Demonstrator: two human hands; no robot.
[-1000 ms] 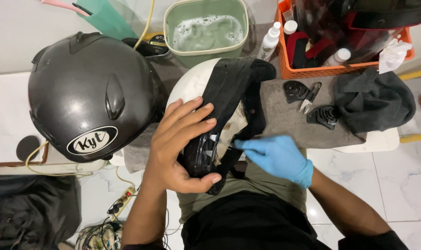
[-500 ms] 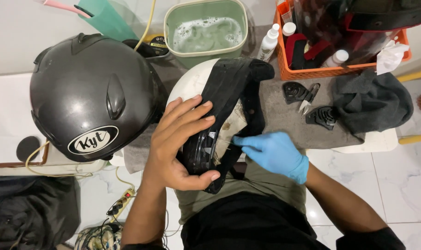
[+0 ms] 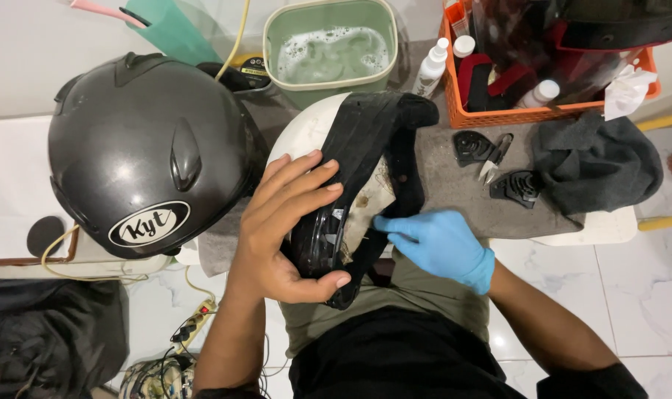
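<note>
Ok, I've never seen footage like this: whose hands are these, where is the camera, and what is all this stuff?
The camera sits on a person's head, looking down at their own hands. The bare left hand grips a dark helmet liner piece; the right hand, in a blue glove, presses on its stained inner face. Beside them rest a grey helmet, a green tub of soapy water, an orange basket with bottles, a dark cloth and small black parts.

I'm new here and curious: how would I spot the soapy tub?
Start at the big grey helmet on the left and look up and right, past its top. There stands a pale green rectangular tub; unlike the orange basket beside it, it holds foamy water.
</note>
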